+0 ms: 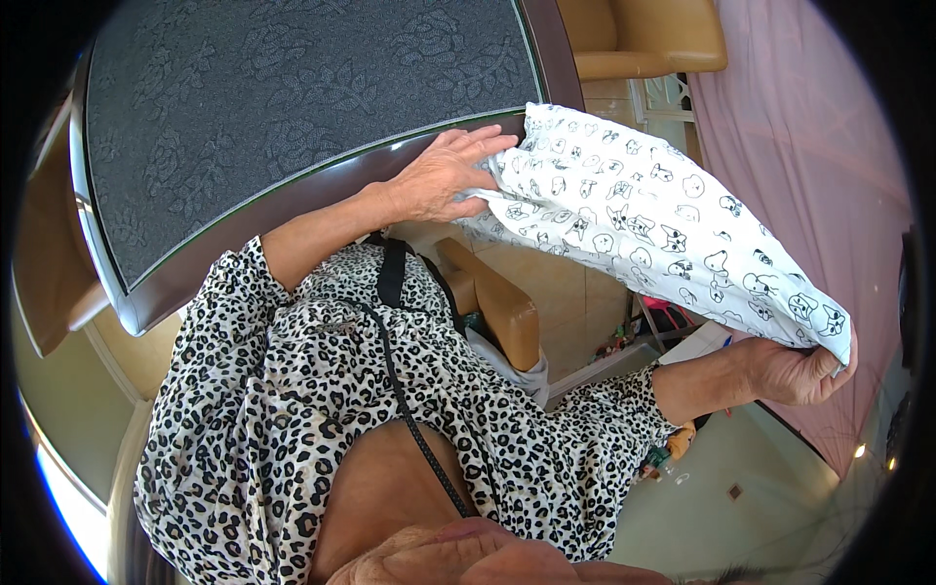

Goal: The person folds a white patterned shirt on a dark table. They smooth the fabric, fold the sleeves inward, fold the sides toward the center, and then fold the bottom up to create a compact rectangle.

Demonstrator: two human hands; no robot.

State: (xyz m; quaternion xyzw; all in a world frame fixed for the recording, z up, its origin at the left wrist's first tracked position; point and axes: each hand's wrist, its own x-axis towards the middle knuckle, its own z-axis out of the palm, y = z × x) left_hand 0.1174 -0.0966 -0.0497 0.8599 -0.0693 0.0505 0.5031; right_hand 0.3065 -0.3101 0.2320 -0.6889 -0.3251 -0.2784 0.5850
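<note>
A white cloth printed with black dog faces (629, 212) is stretched in the air between my two hands, to the right of the table. My left hand (446, 175) grips the cloth's near end beside the table's edge, some fingers extended over the fabric and a fold between the fingers and thumb. Out to the right, my right hand (804, 373) pinches the far corner of the cloth with closed fingers. The cloth's upper left corner touches or overlaps the table's corner; which of the two cannot be told.
A table with a dark floral mat (307, 95) and a brown glossy rim (292, 197) lies ahead. Tan chairs stand at the upper right (651, 44) and close by me (497, 300). A pink curtain (790, 146) hangs at right; small items lie on the floor.
</note>
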